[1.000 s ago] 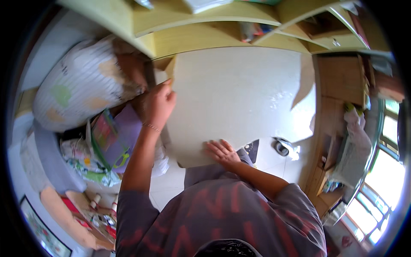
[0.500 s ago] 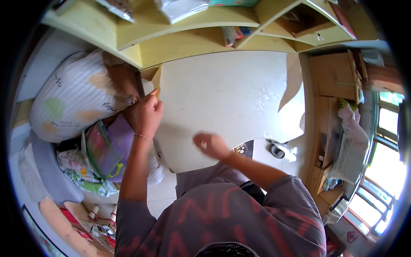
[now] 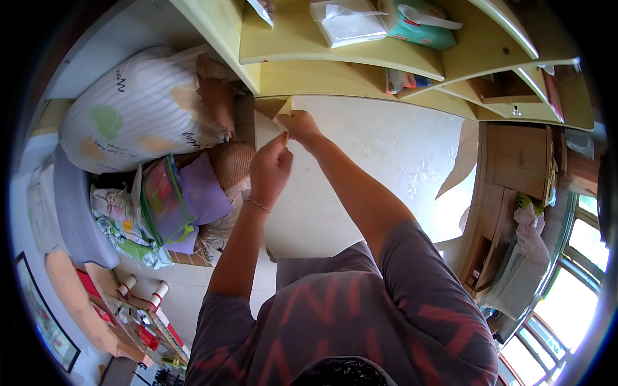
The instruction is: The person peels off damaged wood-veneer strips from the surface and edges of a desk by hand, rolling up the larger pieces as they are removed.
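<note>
A white board [image 3: 370, 167] with chipped patches and peeled brown areas lies before me, below the shelves. My left hand [image 3: 269, 168] is closed at its left edge, a small yellowish bit showing at the fingertips; I cannot make out exactly what it holds. Just above it, my right hand [image 3: 301, 128] is closed on a loose yellowish piece [image 3: 286, 104] at the board's far left corner.
Yellow shelves [image 3: 341, 55] behind the board hold tissue packs [image 3: 418, 29]. A striped stuffed bag [image 3: 129, 106], purple bags [image 3: 196, 186] and a grey chair [image 3: 80, 212] crowd the left. Wooden cabinets [image 3: 515, 157] and a window [image 3: 566, 296] are on the right.
My right hand has left the board's near part and moved up and left to the far corner beside my left hand. The view has shifted.
</note>
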Demonstrator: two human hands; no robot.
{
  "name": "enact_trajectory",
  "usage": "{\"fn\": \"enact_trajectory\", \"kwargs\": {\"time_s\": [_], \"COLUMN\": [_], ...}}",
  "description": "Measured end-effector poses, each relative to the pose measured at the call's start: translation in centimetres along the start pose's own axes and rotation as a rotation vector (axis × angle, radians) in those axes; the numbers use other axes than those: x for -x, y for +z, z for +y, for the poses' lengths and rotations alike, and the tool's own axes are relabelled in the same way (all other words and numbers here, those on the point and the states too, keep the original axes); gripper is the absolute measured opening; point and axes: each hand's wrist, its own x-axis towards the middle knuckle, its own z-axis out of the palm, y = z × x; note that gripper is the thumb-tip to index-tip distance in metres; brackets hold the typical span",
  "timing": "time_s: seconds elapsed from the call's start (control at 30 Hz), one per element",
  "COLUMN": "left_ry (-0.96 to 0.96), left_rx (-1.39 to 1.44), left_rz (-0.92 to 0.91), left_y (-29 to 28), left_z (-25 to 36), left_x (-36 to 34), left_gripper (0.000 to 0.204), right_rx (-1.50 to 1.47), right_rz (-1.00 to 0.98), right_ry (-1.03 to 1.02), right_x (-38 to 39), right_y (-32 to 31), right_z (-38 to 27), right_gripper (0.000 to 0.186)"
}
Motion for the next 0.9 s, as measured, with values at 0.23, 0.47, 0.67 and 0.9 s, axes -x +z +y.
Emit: {"fn": "enact_trajectory", "kwargs": {"time_s": [0.23,0.47,0.67,0.9], "left_ry": [0.125,-0.047,0.017,-0.017], "left_rx": [-0.028,-0.099,-0.301,-0.315], "left_rz": [-0.032,0.049,0.026,-0.184], "left_y": [2.3,4.3,5.7,9.7], "left_z": [2.1,-0.9,-1.5,1.8], "left_x": [1.0,2.6,1.2,1.2], "left_gripper": [0.023,0.042,0.048,0.055], "right_rx": [-0.307,-0.068,-0.171,-0.225], "right_rz": [-0.173,-0.194,-0.132,-0.055], "right_ry": [-0.011,-0.008,0.026,0.034], "right_x": [2.9,9.2,15.1,22.2], "right_y": [-3.8,-9.7,-12.3,-16.0], "right_z": [0.0,2.2,5.3,7.4], "right_gripper": [0.038,0.050,0.039,0.031]}}
